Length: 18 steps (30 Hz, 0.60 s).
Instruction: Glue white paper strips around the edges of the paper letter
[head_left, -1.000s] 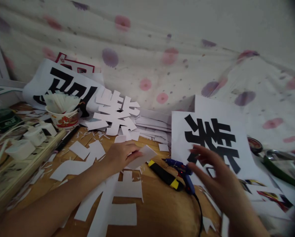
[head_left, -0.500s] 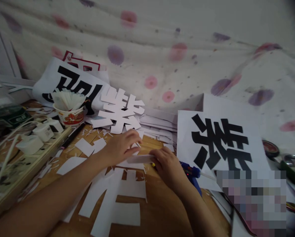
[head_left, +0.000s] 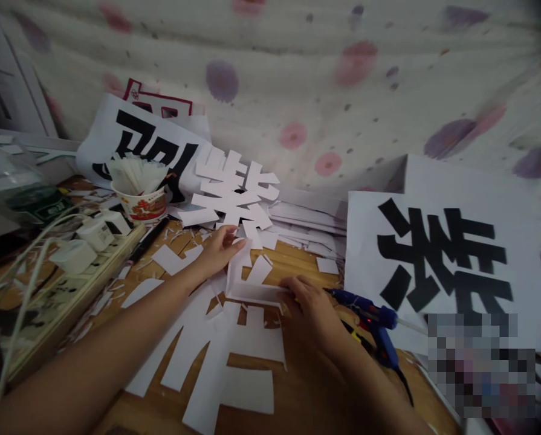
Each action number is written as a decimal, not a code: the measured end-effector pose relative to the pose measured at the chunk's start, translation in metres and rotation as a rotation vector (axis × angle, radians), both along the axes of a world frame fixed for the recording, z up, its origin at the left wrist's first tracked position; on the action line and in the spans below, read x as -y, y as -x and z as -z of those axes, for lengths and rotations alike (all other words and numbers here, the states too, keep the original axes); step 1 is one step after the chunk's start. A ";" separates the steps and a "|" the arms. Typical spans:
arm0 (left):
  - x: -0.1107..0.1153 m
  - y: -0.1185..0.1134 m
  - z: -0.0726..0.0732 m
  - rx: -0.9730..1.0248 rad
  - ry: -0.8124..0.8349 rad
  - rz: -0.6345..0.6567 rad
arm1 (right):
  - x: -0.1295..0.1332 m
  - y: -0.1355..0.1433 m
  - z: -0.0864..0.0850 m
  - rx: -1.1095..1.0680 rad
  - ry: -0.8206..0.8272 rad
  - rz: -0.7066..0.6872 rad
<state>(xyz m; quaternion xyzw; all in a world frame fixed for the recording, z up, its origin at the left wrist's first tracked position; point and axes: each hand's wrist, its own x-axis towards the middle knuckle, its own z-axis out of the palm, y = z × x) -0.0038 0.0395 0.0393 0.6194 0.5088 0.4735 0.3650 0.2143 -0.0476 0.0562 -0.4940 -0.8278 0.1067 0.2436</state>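
My right hand grips the right end of a narrow white strip, which stands on edge and bends near its left end. My left hand is at the far side of the bend, thumb and fingers curled together at the strip's upper part. Nearer to me lies a large white cut-out character, flat on the wooden table. Just right of my right hand rests a blue glue gun with a glue stick in its back. A black-and-yellow tool is partly hidden beside it.
A power strip with plugged chargers runs along the left. Behind it stands a paper cup full of glue sticks. Another white cut-out character leans at the back. A printed sheet stands at the right; paper scraps lie around.
My left hand has closed from spread fingers onto the far part of the strip, which now shows a bend. The view has shifted, with more of the glue gun showing.
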 end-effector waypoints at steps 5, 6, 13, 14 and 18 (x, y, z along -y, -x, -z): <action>0.001 -0.005 0.005 0.105 0.044 -0.042 | -0.002 0.003 0.007 -0.026 -0.004 -0.019; 0.000 -0.006 0.007 0.122 0.042 -0.045 | -0.002 0.003 0.008 -0.025 -0.007 -0.018; -0.003 -0.006 0.016 0.175 0.027 -0.042 | -0.001 0.002 0.012 -0.020 -0.004 -0.013; -0.003 -0.006 0.016 0.178 0.026 -0.042 | -0.001 0.003 0.012 -0.017 0.002 -0.010; -0.004 -0.006 0.019 0.185 0.032 -0.048 | -0.001 0.003 0.013 -0.010 0.020 -0.006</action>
